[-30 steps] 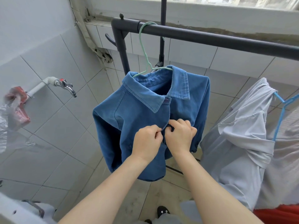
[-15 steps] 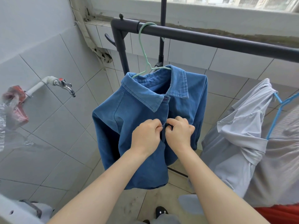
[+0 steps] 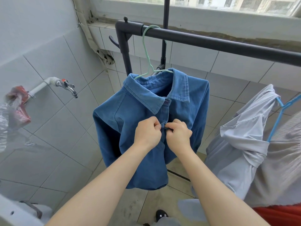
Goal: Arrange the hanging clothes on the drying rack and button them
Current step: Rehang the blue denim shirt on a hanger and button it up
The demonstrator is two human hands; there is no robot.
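Since a second ago our two hands have crept up the front of the blue shirt (image 3: 130, 121) and now sit nearer its collar. Our left hand (image 3: 149, 132) pinches one front edge of the shirt between thumb and curled fingers. Our right hand (image 3: 179, 133) pinches the facing edge, its knuckles almost touching the left, at mid-chest. We cannot tell whether a button lies between the fingertips. Just under the collar the front is closed. Above the shirt a pale green hanger (image 3: 147, 51) carries it, hooked over the dark rail of the drying rack (image 3: 228, 46). Right of the shirt a pale grey garment (image 3: 241, 144) droops from a blue hanger (image 3: 276, 121), with red cloth (image 3: 280, 216) below it. Left of the shirt a tap (image 3: 66, 84) juts from the tiled wall, and further left hangs a crumpled plastic bag (image 3: 14, 108)
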